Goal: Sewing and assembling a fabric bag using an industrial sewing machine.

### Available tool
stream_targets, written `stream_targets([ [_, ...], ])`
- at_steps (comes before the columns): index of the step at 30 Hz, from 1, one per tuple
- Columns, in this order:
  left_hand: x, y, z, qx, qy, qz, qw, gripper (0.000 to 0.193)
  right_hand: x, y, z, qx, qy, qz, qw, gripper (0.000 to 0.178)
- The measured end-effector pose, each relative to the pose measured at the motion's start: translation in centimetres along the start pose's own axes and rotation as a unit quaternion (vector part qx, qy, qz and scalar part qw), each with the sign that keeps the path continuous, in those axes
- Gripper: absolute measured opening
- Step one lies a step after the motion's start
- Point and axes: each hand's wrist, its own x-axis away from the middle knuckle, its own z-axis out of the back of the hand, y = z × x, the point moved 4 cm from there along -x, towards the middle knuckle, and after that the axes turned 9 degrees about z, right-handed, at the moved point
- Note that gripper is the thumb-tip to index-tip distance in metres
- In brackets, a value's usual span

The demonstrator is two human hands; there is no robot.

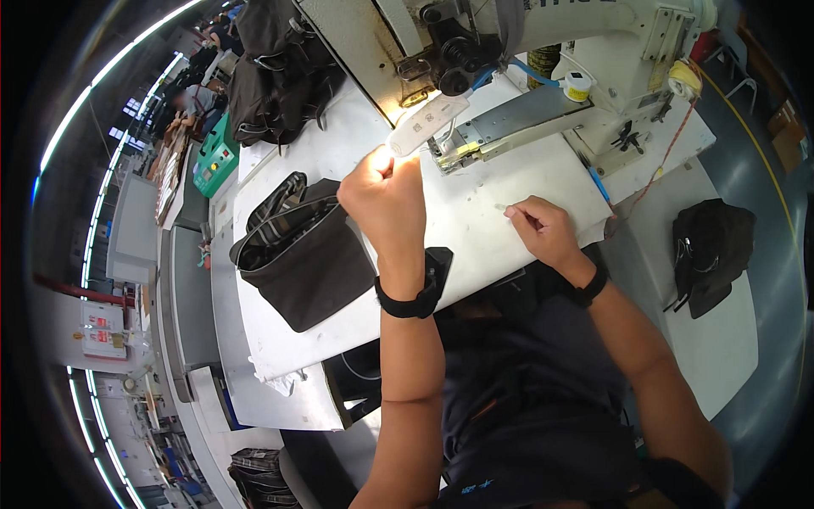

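Note:
My left hand [386, 199] is raised over the white table, its fingers curled closed. It overlaps the lower end of a lit white lamp [428, 123] on the sewing machine [534, 30]; whether it touches the lamp or holds something is hidden. Lower and to the right, my right hand [547, 231] has thumb and fingers pinched together just over the tabletop. A tiny pale bit [500, 206] shows at its fingertips, too small to name. Left of my left wrist lies a dark grey fabric bag [318, 263], its mouth open on a plaid lining.
The machine's narrow metal arm [517, 127] juts over the table [475, 229]. Dark bags [275, 85] are heaped at the back left, near a green box [216, 157]. Another dark bag [712, 250] lies on the right-hand surface. A person [199, 102] sits in the far left background.

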Motion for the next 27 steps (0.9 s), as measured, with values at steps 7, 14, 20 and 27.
stream_targets([
  [7, -1.1, -0.2, 2.6, 0.009, -0.043, -0.007, 0.999, 0.05, -0.3, -0.8, 0.3, 0.018, 0.004, 0.015, 1.0, 0.015],
  [14, 1.5, -2.4, -3.0, 0.171, -0.177, 0.214, 0.946, 0.058, 0.1, 0.0, 0.3, 0.035, 0.017, 0.016, 0.999, 0.017],
  [20, 1.5, -1.3, -4.2, 0.154, -0.173, 0.197, 0.953, 0.059, 0.6, 0.4, 0.2, 0.006, 0.042, 0.013, 0.999, 0.021],
  [27, 0.7, -0.8, -3.9, 0.078, -0.129, 0.163, 0.975, 0.06, 0.4, 0.4, 0.4, 0.015, 0.033, 0.044, 0.998, 0.015],
])
